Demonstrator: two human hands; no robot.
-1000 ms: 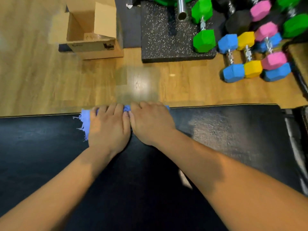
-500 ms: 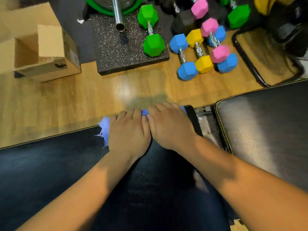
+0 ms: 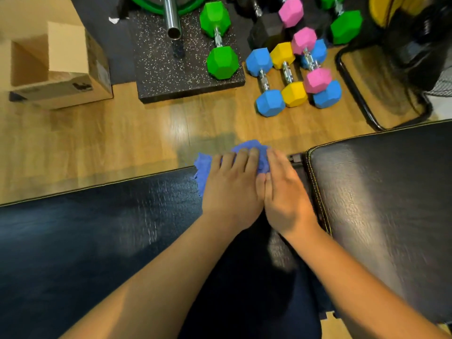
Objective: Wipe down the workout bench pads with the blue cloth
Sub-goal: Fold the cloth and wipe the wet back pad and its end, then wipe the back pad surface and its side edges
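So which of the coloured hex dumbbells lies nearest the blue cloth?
The leftmost blue hex dumbbell, left of the yellow one; the second blue one sits farther right.

Crumpled blue cloth sits bunched at the far edge of a long black vinyl bench pad, beside a second black pad.

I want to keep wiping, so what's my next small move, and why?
Probably slide the blue cloth right, across the gap onto the second pad: left hand and right hand press it at the far right corner of the long pad.
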